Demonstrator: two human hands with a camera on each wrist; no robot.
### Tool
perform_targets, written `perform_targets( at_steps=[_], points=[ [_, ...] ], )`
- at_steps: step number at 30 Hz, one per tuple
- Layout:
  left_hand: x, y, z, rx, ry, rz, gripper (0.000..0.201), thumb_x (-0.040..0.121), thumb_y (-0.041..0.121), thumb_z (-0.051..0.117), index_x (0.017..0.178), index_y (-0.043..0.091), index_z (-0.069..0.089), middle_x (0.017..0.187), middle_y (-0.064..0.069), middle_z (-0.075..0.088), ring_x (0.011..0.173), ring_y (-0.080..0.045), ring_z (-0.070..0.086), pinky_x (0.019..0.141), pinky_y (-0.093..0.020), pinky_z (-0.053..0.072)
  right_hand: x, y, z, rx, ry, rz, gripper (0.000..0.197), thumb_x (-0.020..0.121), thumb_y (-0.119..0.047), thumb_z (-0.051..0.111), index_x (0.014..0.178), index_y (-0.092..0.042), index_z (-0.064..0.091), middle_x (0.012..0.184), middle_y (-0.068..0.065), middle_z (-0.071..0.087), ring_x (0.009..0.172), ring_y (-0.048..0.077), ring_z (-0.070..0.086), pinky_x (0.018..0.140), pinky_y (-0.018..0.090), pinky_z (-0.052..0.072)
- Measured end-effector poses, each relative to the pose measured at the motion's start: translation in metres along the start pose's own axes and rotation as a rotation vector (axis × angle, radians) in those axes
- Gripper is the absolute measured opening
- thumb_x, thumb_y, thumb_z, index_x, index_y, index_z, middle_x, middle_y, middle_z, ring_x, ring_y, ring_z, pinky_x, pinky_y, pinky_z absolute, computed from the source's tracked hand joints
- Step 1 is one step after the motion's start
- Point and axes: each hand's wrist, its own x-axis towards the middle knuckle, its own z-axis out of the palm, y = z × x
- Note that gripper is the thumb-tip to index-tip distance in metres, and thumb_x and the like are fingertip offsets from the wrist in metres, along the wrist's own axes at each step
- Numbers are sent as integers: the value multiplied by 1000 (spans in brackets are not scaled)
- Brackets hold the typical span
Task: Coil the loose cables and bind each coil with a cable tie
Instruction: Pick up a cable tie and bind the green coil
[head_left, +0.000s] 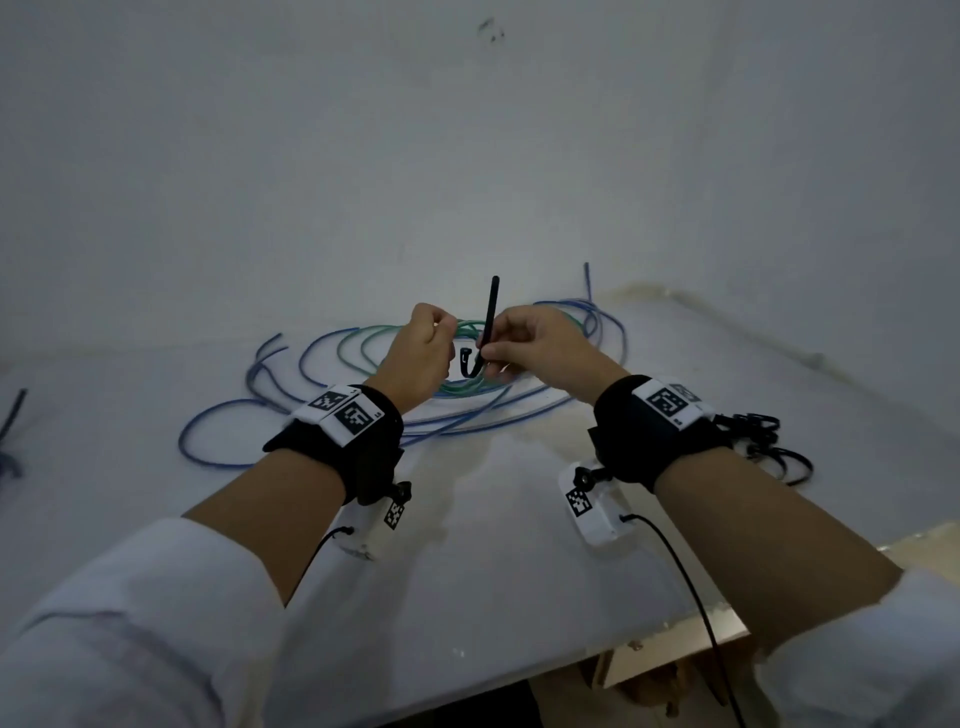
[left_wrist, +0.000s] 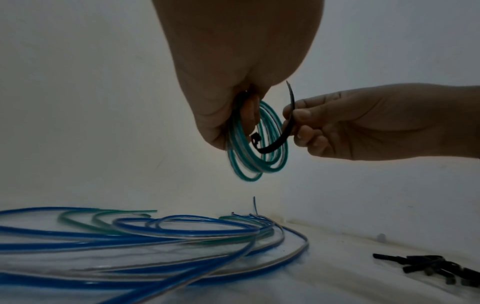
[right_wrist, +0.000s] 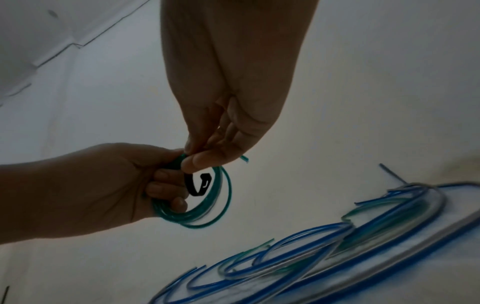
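The green coil (left_wrist: 255, 142) hangs in the air above the middle of the surface (head_left: 493, 545), gripped at its top by the left hand (head_left: 418, 358), whose fingers curl round the bunched loops. A black tie (head_left: 485, 332) is hooked through the coil: its head end curves up inside the ring, and its tail stands up past the knuckles. The right hand (head_left: 540, 348) pinches the tie's strap between thumb and forefinger, just beside the left hand; the other fingers are curled in.

Below the hands, loose blue cables (head_left: 291, 410) lie in wide overlapping loops across the far middle of the surface, with a few green cables (head_left: 358, 338) among them. One blue end sticks up near the far edge, against the wall (head_left: 467, 156).

A heap of spare ties (head_left: 769, 441) lies toward the right edge, behind the right wrist. At the left edge a dark cable end (head_left: 13, 421) shows, partly cut off by the frame. No containers are in view; everything lies straight on the surface. Both wrists wear black bands with printed markers, and white sleeves cover the forearms near the bottom of the head view.
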Motion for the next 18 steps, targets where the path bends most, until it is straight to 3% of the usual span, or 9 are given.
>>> perform_targets(
  at_steps=[4,8,10,14,18],
  points=[
    [-5,-3,-26,-25,29,-32,19,99,18,35,80,20,38,64,-1,41,56,-16,36,60,-34,33,15,-5,24,-30,53,-67,4,83,4,63,84,1,64,65,11,63,53,8,61,51,20,50],
    [-11,-7,-46,-79,18,-86,21,99,14,34,79,16,37,62,-3,39,53,-15,33,53,-29,29,28,-8,45,-210,194,-237,3,81,-4,67,84,-4,66,92,14,60,56,15,58,50,28,46],
    [-13,-9,-54,-105,28,-138,20,99,15,35,79,15,38,62,-4,38,53,-16,33,52,-29,30,32,-10,55,-204,215,-288,4,83,-2,64,86,-4,64,98,13,59,57,13,59,50,28,48],
    [-18,-9,-67,-100,1,-191,25,99,14,35,75,13,44,57,-5,40,48,-15,35,52,-28,32,38,-12,71,-132,162,-263,10,87,4,55,96,4,60,78,0,62,61,9,60,62,31,54],
    [-19,-12,-77,-77,2,-223,21,99,17,36,84,9,49,68,-9,61,44,-13,41,48,-23,34,43,-12,80,-71,123,-264,10,88,6,52,96,7,59,76,2,62,69,21,61,72,33,56]
  ],
)
